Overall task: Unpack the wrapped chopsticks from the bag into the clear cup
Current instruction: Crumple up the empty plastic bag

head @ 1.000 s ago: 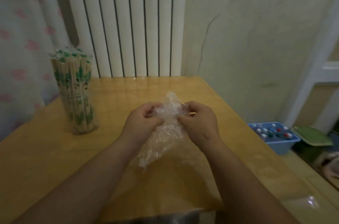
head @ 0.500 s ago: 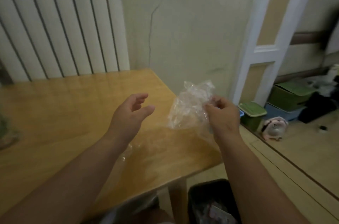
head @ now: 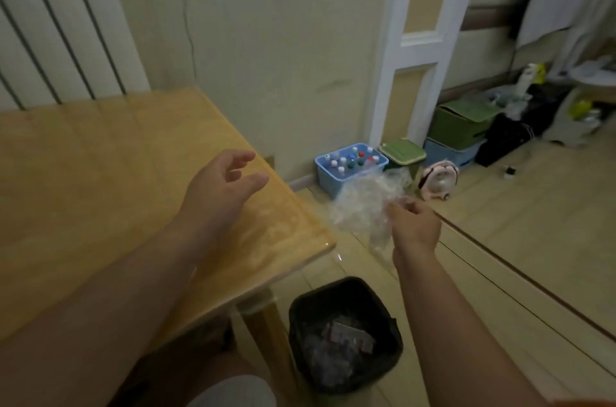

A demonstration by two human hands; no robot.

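My right hand (head: 415, 226) grips a crumpled clear plastic bag (head: 361, 203), held in the air past the table's right edge and above the floor. The bag looks empty. My left hand (head: 223, 183) hovers over the right part of the wooden table (head: 83, 180), fingers relaxed and spread, holding nothing. The clear cup and the wrapped chopsticks are out of view.
A black waste bin (head: 345, 333) with wrappers inside stands on the floor below the table's corner. By the wall sit a blue crate of small bottles (head: 350, 166), a green-lidded box (head: 403, 151), a small fan (head: 438, 181) and stacked boxes (head: 460, 126). A white radiator (head: 60, 23) is behind the table.
My view has swung right, leaving the cup of chopsticks out of frame. My left hand let go of the bag. My right hand carried the bag off the table's edge, toward the bin side.
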